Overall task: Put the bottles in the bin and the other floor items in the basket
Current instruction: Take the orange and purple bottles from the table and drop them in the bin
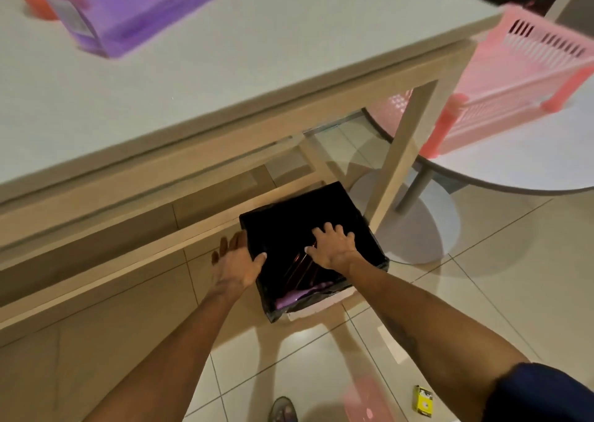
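black liner, two hands at the bin

the square bin with the black plastic liner [289, 212] is standing on the tiled floor [482, 293], just beside a leg of the pale wooden table [225, 68]. the left hand [236, 261] is lying flat against the bin's left wall, fingers straight, thumb laid over the rim. the right hand [334, 248] is spreading wide over the opening and holding nothing; whether its fingertips are touching the liner i cannot tell. deep inside, a glossy reddish thing [299, 270] and a pale purple thing [289, 299] are showing, too dark to name. the pink slatted plastic basket [520, 78] is sitting on the round white table [514, 164], well apart from the bin. a small yellow box [422, 400] is lying on the floor, not yet picked up.

the step looks like steadying the bin or settling what is in it. to do it well, the left hand should be bracing the wall so the bin is not sliding on the smooth tiles, while the right is pressing evenly and leaving the liner's edge folded over the rim rather than dragging it inward. the yellow box looks bound for the basket, not the bin.
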`<state>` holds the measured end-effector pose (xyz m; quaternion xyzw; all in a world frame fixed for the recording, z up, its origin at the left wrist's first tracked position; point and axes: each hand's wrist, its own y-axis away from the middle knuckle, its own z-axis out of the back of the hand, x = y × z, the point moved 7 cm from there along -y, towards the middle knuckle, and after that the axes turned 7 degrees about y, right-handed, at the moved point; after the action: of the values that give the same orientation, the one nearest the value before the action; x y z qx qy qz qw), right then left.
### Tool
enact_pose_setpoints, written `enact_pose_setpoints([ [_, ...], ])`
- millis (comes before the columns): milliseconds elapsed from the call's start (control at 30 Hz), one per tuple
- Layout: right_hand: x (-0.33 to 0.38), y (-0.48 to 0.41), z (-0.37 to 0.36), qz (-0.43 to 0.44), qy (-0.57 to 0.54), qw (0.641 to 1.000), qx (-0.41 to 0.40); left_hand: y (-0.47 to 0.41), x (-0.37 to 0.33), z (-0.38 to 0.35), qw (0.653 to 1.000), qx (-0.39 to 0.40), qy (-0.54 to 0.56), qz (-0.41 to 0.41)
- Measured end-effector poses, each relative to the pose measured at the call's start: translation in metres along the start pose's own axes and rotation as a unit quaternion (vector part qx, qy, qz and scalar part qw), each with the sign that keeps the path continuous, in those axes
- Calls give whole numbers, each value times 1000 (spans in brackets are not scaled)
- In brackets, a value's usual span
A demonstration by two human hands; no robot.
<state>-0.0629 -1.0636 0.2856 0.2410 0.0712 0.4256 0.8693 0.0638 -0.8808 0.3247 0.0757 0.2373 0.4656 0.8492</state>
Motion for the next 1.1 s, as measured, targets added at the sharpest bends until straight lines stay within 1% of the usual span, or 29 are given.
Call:
enact_pose_setpoints([
  [100, -3, 30, 34, 7, 3, 1000, 3, 23, -22, 25, 999, 26, 23, 9],
  [267, -11, 75, 104, 12, 23, 999, 23, 58, -55, 62, 991, 112, 71, 10],
  [367, -19, 99, 148, 16, 31, 998, 44, 78, -76, 92, 988, 139, 61, -8],
  [433, -26, 114, 178, 20, 44, 998, 40, 92, -91, 115, 989, 140, 48, -19],
  [533, -32, 135, 225, 22, 104, 994, 30, 113, -114, 151, 987, 155, 31, -43],
  [633, -41, 158, 271, 14, 143, 988, 50, 137, -141, 191, 981, 170, 4, -94],
  [733, -47, 181, 319, 2, 149, 987, 66, 160, -165, 244, 980, 127, 27, -148],
  [867, -39, 203, 385, -26, 139, 990, 6, 177, -177, 314, 978, 72, 66, -184],
  [967, -16, 216, 420, -20, 127, 991, -23, 184, -171, 363, 979, 3, 73, -192],
  [1100, 22, 224, 455, -4, 115, 992, -58, 188, -151, 418, 979, -73, 91, -167],
])
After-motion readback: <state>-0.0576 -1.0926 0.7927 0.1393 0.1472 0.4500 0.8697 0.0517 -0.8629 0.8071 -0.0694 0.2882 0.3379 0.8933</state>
